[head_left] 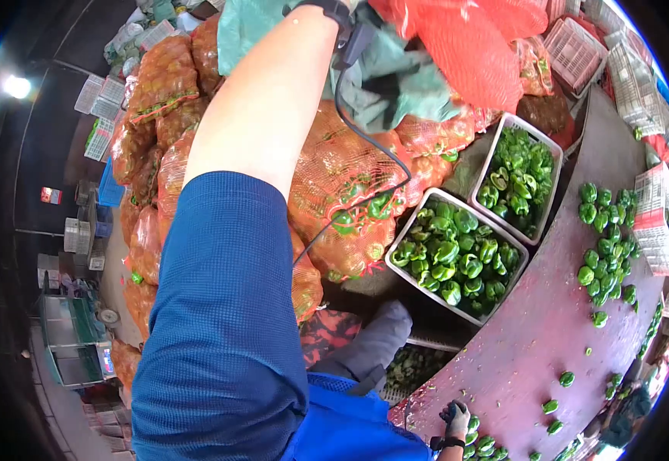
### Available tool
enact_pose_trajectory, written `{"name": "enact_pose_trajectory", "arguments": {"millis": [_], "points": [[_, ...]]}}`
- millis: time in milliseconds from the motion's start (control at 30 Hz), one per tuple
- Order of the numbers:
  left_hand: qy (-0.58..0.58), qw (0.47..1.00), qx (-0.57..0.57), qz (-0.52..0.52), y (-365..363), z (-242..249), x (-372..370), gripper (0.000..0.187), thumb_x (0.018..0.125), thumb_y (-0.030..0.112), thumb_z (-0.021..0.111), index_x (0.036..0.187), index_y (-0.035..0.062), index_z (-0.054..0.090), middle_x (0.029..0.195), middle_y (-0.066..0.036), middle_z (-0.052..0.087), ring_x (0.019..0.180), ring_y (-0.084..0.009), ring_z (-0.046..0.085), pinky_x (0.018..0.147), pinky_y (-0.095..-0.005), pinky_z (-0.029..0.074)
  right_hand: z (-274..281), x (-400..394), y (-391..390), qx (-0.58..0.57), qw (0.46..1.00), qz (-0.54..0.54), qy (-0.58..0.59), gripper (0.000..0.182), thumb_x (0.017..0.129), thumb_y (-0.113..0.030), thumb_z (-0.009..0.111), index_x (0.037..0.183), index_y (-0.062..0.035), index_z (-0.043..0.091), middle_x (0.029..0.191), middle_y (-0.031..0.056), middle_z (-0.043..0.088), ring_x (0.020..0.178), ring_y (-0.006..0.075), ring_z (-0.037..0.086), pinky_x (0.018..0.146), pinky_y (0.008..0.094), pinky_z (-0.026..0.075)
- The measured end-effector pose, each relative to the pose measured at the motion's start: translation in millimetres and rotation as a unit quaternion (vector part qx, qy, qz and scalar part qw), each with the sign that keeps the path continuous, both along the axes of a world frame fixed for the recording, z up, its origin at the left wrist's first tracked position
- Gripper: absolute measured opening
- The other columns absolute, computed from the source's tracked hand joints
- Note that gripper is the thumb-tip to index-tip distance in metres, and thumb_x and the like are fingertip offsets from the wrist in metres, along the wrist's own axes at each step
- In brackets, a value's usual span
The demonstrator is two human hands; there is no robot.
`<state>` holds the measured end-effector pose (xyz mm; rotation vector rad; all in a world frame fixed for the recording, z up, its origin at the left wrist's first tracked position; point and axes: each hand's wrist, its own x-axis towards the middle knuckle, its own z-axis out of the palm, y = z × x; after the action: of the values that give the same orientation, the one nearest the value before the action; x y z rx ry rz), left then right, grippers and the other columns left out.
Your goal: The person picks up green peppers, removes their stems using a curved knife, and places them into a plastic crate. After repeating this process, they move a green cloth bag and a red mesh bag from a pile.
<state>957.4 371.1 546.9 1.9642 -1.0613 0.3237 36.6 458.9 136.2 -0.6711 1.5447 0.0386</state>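
My left arm reaches up across the view, a dark strap at its wrist, and the hand itself is cut off by the upper edge. Beside that wrist are a red mesh bag point(469, 50) and crumpled green mesh bags point(419, 88). My right hand point(455, 417), in a dark glove, is low in the view over the pinkish table point(503, 369). Its fingers look loosely curled and apart, with nothing visible in them. Green bell peppers point(486, 446) lie close by it. A crate point(393, 257) full of green peppers stands beside the table.
Filled orange mesh sacks point(342, 169) are piled under and beside my left arm. A second crate point(556, 165) of peppers stands behind the first. More peppers point(607, 253) are scattered along the table. A black cable point(365, 201) hangs from my left wrist. White crates point(572, 54) stand at upper right.
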Motion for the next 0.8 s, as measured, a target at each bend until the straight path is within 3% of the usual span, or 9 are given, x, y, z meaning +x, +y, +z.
{"name": "enact_pose_trajectory", "arguments": {"millis": [133,167,267,300,367,467,567,667,800], "points": [[0.124,0.976,0.104,-0.142,45.4,-67.2,-43.5,0.051,0.085,0.018,0.074,0.132,0.0056,0.058,0.126,-0.016,0.065,0.116,-0.0291,0.061,0.102,-0.0388,0.045,22.0,20.4,5.1,-0.002,0.999,-0.016,-0.028,0.025,0.091,-0.009,0.062,0.115,-0.0010,0.060,0.089,0.0081,0.063,0.070,0.0191,0.063,0.060,0.0335,0.057],[0.123,0.990,0.040,-0.055,74.1,-91.6,-73.0,0.045,0.085,0.026,0.073,0.121,-0.0005,0.066,0.113,-0.012,0.071,0.104,-0.0231,0.065,0.094,-0.0351,0.047,21.0,18.6,9.5,-0.010,1.000,-0.007,-0.025,0.026,0.091,-0.009,0.063,0.115,-0.0006,0.060,0.089,0.0076,0.063,0.071,0.0183,0.063,0.061,0.0331,0.057],[0.168,0.963,0.190,0.092,185.1,-135.1,-127.6,0.058,0.087,0.031,0.074,0.132,-0.0019,0.058,0.128,-0.017,0.064,0.112,-0.0207,0.061,0.101,-0.0320,0.045,27.5,8.8,18.2,0.014,0.999,-0.027,-0.038,0.026,0.091,-0.010,0.063,0.116,-0.0023,0.061,0.092,0.0084,0.064,0.072,0.0188,0.064,0.062,0.0327,0.058],[0.064,0.966,0.218,0.123,240.5,-167.8,-134.3,0.059,0.085,0.036,0.073,0.133,0.0047,0.059,0.132,-0.020,0.061,0.122,-0.0338,0.058,0.105,-0.0390,0.045,30.6,3.6,20.5,0.016,0.999,-0.021,-0.034,0.026,0.091,-0.010,0.063,0.116,-0.0023,0.061,0.092,0.0084,0.064,0.072,0.0188,0.064,0.062,0.0327,0.058],[0.032,0.931,0.291,0.216,353.1,-197.5,-170.6,0.055,0.081,0.029,0.074,0.129,0.0076,0.060,0.131,-0.019,0.060,0.122,-0.0372,0.056,0.104,-0.0419,0.045,34.3,-5.2,24.7,0.024,1.000,-0.002,-0.008,0.025,0.091,-0.011,0.063,0.115,-0.0036,0.061,0.092,0.0085,0.064,0.073,0.0194,0.064,0.061,0.0331,0.058],[0.008,0.804,0.449,0.390,525.8,-209.0,-230.7,0.073,0.076,0.037,0.077,0.139,0.0117,0.051,0.148,-0.020,0.045,0.134,-0.0376,0.045,0.112,-0.0454,0.036,40.9,-21.8,25.2,0.024,1.000,0.019,-0.002,0.024,0.091,-0.011,0.062,0.115,-0.0045,0.061,0.092,0.0084,0.063,0.071,0.0197,0.064,0.061,0.0341,0.058],[0.072,0.703,0.445,0.550,662.6,-229.9,-277.4,0.093,0.079,0.052,0.074,0.153,0.0153,0.032,0.156,-0.021,0.035,0.142,-0.0373,0.034,0.115,-0.0496,0.031,46.7,-29.8,16.9,0.024,0.999,0.045,0.006,0.023,0.092,-0.011,0.062,0.114,-0.0048,0.060,0.087,0.0078,0.062,0.069,0.0189,0.062,0.059,0.0338,0.057],[0.289,0.729,0.323,0.531,741.9,-258.7,-297.2,0.097,0.078,0.058,0.074,0.156,0.0213,0.028,0.160,-0.019,0.026,0.148,-0.0382,0.022,0.118,-0.0463,0.026,32.7,-43.7,0.3,0.022,0.997,0.076,-0.002,0.026,0.092,-0.015,0.064,0.116,-0.0071,0.060,0.095,0.0085,0.064,0.070,0.0209,0.063,0.063,0.0371,0.059],[0.251,0.695,0.366,0.566,701.5,-293.8,-309.3,0.108,0.073,0.063,0.077,0.157,0.0222,0.024,0.162,-0.028,0.004,0.148,-0.0452,0.015,0.120,-0.0475,0.023,49.3,-14.2,-21.0,-0.025,0.992,0.122,0.000,0.025,0.092,-0.015,0.066,0.115,-0.0059,0.063,0.088,0.0075,0.066,0.070,0.0203,0.065,0.063,0.0347,0.058]]}}
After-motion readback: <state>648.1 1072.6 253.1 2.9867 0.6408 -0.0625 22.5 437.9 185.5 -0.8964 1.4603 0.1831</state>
